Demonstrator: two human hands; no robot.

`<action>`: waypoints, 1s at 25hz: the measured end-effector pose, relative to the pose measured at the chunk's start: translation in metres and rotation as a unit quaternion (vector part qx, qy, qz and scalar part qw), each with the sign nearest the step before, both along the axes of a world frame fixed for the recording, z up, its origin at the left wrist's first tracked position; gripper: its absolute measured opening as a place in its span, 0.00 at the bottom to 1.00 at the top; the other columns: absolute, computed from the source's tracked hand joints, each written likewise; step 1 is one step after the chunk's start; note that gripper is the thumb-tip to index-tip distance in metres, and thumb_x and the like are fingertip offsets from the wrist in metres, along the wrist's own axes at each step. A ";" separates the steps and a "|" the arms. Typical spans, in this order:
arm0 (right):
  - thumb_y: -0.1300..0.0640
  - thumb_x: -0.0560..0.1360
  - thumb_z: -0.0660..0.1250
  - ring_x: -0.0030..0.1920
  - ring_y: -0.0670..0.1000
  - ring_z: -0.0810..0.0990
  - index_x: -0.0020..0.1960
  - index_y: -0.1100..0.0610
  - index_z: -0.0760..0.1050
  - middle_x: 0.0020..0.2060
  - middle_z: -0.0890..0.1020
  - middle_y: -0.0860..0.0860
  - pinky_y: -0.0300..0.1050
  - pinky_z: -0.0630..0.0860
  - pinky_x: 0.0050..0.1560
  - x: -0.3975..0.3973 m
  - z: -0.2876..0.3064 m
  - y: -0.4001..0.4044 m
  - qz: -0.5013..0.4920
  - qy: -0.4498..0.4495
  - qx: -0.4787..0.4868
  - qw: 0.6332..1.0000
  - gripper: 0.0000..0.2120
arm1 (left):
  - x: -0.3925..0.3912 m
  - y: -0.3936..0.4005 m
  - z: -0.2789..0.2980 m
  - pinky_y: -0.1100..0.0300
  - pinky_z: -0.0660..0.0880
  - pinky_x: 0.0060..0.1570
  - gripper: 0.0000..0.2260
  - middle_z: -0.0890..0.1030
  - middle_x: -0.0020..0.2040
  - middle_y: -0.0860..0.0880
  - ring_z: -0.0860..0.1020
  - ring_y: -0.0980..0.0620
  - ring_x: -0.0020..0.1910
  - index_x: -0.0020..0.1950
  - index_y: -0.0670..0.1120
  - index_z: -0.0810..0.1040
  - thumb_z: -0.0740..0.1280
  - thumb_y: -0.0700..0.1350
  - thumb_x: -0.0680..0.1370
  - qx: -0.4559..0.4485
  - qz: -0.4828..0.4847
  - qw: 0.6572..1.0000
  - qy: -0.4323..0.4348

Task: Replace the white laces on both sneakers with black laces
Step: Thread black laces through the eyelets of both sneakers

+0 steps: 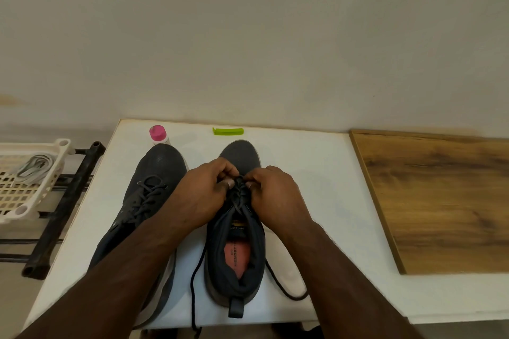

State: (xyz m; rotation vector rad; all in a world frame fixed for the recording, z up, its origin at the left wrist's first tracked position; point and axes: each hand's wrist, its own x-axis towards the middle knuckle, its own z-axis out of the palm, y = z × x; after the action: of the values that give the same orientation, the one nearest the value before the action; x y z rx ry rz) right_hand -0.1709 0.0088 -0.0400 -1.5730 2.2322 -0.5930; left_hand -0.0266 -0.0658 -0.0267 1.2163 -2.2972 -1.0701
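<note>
Two dark grey sneakers stand on a white table (316,173), toes pointing away from me. The left sneaker (158,170) carries a black lace across its eyelets. Over the lacing of the right sneaker (239,264), my left hand (203,195) and my right hand (272,192) each pinch the black lace (239,198) with curled fingers. Loose ends of that lace trail down both sides of the shoe, one past the table's front edge. White laces (34,166) lie in a cream plastic basket (33,206) at the far left.
A bottle with a pink cap (158,134) stands behind the left sneaker. A green clip (228,131) lies near the wall. A wooden board (440,201) covers the right side. A black metal frame (66,201) sits under the basket.
</note>
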 end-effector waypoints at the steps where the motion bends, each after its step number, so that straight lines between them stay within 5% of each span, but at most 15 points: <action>1: 0.58 0.81 0.61 0.43 0.49 0.74 0.56 0.52 0.80 0.45 0.77 0.49 0.41 0.67 0.43 0.000 0.000 0.000 0.004 0.006 -0.001 1.000 0.10 | 0.001 0.000 0.000 0.64 0.73 0.44 0.07 0.80 0.44 0.56 0.78 0.59 0.42 0.52 0.52 0.78 0.66 0.40 0.80 0.002 -0.002 1.000 0.003; 7: 0.60 0.79 0.58 0.37 0.47 0.69 0.48 0.51 0.67 0.42 0.68 0.48 0.40 0.61 0.34 0.005 -0.005 0.002 0.015 -0.002 0.011 1.000 0.05 | 0.003 -0.001 -0.003 0.71 0.69 0.44 0.09 0.81 0.46 0.57 0.77 0.62 0.45 0.56 0.53 0.79 0.67 0.41 0.79 -0.011 -0.026 1.000 -0.013; 11: 0.61 0.80 0.62 0.46 0.47 0.74 0.55 0.50 0.78 0.45 0.74 0.46 0.38 0.68 0.44 -0.007 0.000 0.000 0.019 -0.051 -0.006 0.999 0.10 | 0.003 0.000 -0.001 0.73 0.67 0.44 0.09 0.81 0.46 0.57 0.77 0.63 0.45 0.55 0.54 0.79 0.67 0.41 0.79 -0.009 -0.031 0.999 -0.020; 16: 0.58 0.79 0.62 0.41 0.48 0.71 0.56 0.51 0.81 0.42 0.70 0.46 0.37 0.62 0.37 -0.006 0.000 0.001 0.049 0.034 0.000 0.998 0.10 | 0.005 0.002 0.002 0.64 0.70 0.42 0.08 0.79 0.43 0.56 0.77 0.60 0.41 0.54 0.52 0.76 0.68 0.41 0.78 -0.005 -0.032 0.999 -0.018; 22: 0.57 0.79 0.59 0.38 0.51 0.70 0.52 0.52 0.69 0.47 0.70 0.50 0.45 0.65 0.37 0.002 -0.003 0.003 0.055 0.040 -0.002 0.998 0.03 | 0.004 0.001 0.001 0.72 0.67 0.42 0.09 0.80 0.43 0.57 0.76 0.62 0.42 0.58 0.51 0.77 0.67 0.41 0.79 -0.011 -0.037 0.999 -0.025; 25: 0.58 0.78 0.58 0.35 0.48 0.69 0.50 0.48 0.63 0.47 0.69 0.48 0.45 0.65 0.36 0.004 -0.001 0.004 0.042 0.023 0.000 0.999 0.07 | 0.003 0.001 -0.001 0.75 0.65 0.42 0.09 0.80 0.43 0.58 0.75 0.62 0.43 0.59 0.51 0.79 0.67 0.41 0.79 -0.018 -0.037 0.998 -0.036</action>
State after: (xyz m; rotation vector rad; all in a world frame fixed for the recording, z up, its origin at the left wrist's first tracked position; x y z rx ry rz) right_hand -0.1667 0.0132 -0.0412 -1.6874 2.1863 -0.5394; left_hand -0.0233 -0.0649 -0.0277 1.1830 -2.4230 -1.0219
